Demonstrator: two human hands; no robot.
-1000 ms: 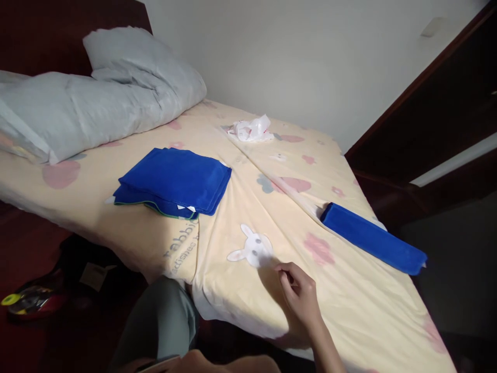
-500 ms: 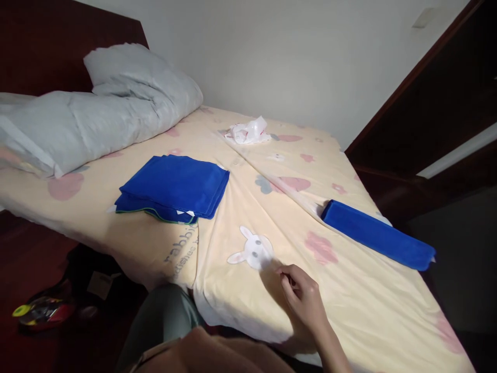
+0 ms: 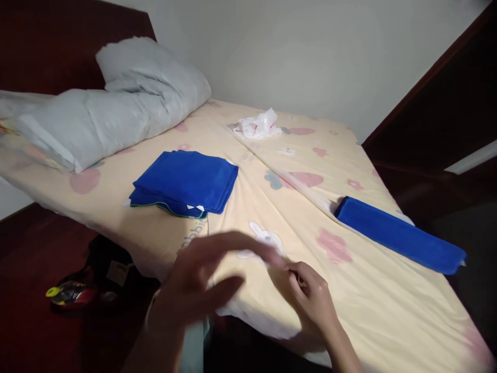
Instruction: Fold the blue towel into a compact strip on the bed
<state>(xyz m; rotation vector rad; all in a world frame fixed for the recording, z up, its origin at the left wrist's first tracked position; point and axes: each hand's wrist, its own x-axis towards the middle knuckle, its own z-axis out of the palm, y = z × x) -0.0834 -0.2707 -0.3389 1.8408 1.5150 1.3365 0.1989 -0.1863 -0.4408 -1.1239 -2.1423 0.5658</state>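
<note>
In the head view my left hand (image 3: pixel 202 277) hangs over the near edge of the bed, blurred. Its thumb is spread away from the fingers and nothing shows between them. The fingertips come close to my right hand (image 3: pixel 310 290); I cannot tell whether they touch. Curled in a pinch above the sheet (image 3: pixel 380 305), my right hand hides whatever may be in its fingers. Beyond my left hand lies a stack of folded blue cloths (image 3: pixel 186 178) with green edging and white tags. A long, narrow folded blue cloth (image 3: pixel 399 235) lies to the right.
A crumpled white plastic bag (image 3: pixel 259 125) lies toward the back of the bed. At the left is a bunched grey quilt (image 3: pixel 128 109) by the dark headboard (image 3: pixel 70 46). A dark bag (image 3: pixel 112 259) and a red-and-yellow item (image 3: pixel 73 294) are on the floor.
My left hand has come up from the bottom edge toward my right hand and opened out. My right hand keeps its pinch. The view has shifted slightly left.
</note>
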